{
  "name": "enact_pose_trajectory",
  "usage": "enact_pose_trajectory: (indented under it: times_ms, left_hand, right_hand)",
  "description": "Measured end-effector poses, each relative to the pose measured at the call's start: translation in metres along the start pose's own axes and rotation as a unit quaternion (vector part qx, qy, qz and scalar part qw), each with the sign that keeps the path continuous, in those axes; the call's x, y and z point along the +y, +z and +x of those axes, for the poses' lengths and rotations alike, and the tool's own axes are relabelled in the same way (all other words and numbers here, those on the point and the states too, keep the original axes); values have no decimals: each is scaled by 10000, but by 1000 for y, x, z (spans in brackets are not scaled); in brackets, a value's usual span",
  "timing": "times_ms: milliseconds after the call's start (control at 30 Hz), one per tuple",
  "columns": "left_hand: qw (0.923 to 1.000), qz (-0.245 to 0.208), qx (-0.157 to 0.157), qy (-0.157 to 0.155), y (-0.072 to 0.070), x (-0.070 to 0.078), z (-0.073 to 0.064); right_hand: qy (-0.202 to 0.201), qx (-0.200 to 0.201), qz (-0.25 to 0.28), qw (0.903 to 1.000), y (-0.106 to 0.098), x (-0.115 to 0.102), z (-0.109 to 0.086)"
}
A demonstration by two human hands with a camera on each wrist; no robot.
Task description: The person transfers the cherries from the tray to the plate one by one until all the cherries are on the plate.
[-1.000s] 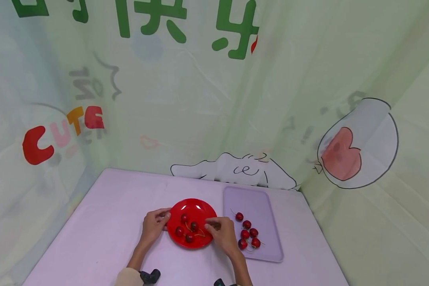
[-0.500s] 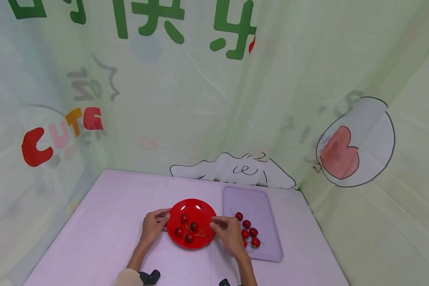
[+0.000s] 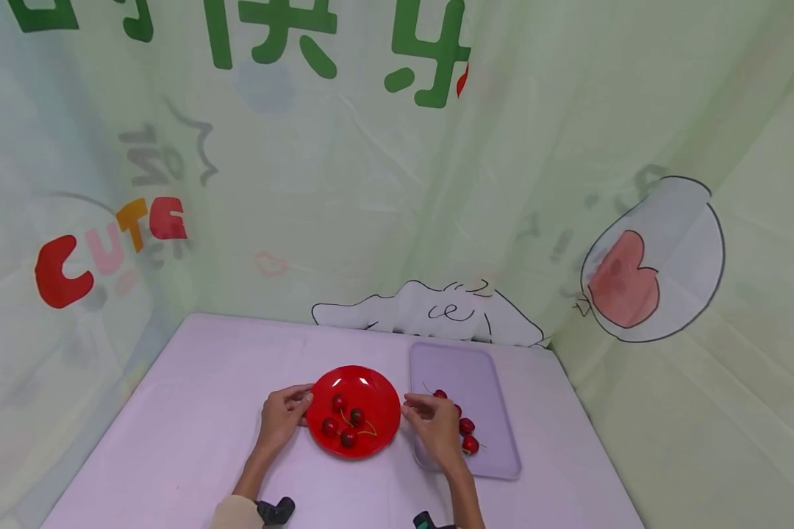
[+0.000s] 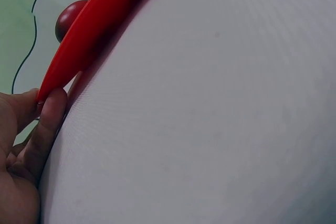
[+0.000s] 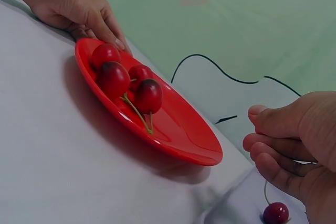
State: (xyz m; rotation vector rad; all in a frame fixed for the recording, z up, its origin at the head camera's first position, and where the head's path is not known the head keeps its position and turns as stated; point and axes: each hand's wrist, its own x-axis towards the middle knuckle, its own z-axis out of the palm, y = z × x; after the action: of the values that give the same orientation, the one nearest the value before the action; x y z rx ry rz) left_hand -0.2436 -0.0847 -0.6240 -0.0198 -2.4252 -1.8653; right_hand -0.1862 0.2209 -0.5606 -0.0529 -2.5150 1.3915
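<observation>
My left hand pinches the left rim of a red plate, thumb above and fingers beneath, as the left wrist view shows. Several dark red cherries with green stems lie together on the plate's left half. To the plate's right is my right hand, just off the rim and above the left part of a lilac tray. Its fingers are bent loosely towards the thumb and hold nothing. More cherries lie on the tray, some of them hidden behind this hand.
A pale lilac tabletop carries the plate and tray. Printed fabric hangs along its back and sides. Black wrist devices sit on both forearms.
My right hand has moved off the plate's right edge, rightwards over the tray, and now covers some cherries there. The left hand keeps its grip on the rim. The view has shifted slightly.
</observation>
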Motion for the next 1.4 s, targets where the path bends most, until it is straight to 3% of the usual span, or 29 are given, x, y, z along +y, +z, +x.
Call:
enact_pose_trajectory:
  times_ms: [267, 467, 800, 1133, 1400]
  left_hand:
    - [10000, 18, -1, -21, -1, -3, 2]
    - [9999, 23, -2, -140, -1, -6, 2]
    - [9999, 39, -64, -156, 0, -6, -2]
    - [9999, 18, -64, -123, 0, -5, 0]
    - [9999, 20, -76, -118, 0, -4, 1]
  right_hand:
    - [-370, 248, 259, 9987, -16, -11, -8]
    - [-292, 410, 269, 9984, -23, -9, -11]
    - [224, 268, 537, 9979, -34, -2, -11]
    - [220, 497, 669, 9963, -40, 9, -9]
    - [341, 671, 450, 9962, -49, 6, -12]
